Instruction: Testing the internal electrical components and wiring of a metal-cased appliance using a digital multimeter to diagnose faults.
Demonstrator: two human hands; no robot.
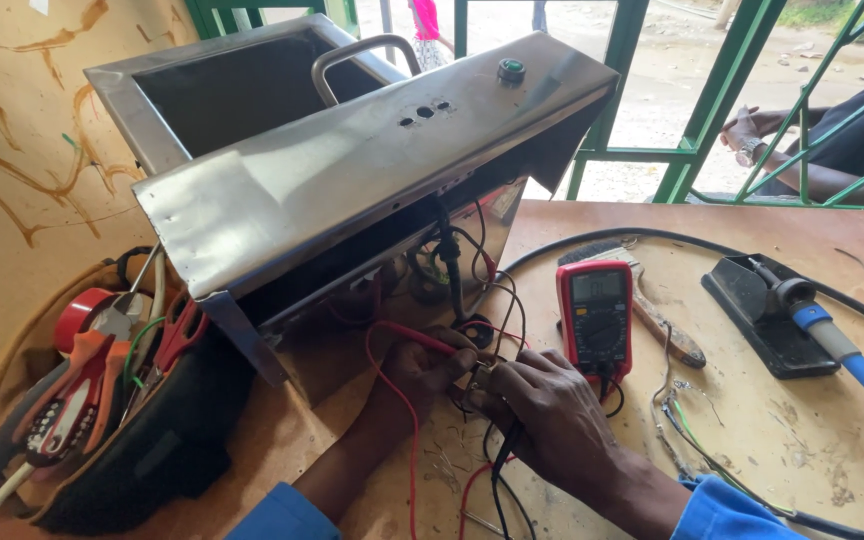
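Head view shows both hands low at centre, fingers curled inward, meeting over a small component beneath the open underside of a tilted steel appliance housing. Left hand pinches the red probe lead against that component. Right hand is closed around the black probe lead, knuckles up. Red multimeter lies just beside the right hand, on the wooden table. Loose wires hang from the housing over the hands, partly hiding the fingertips. Soldering iron on its black stand sits well apart at right; 1 tool bag with pliers stands at left.
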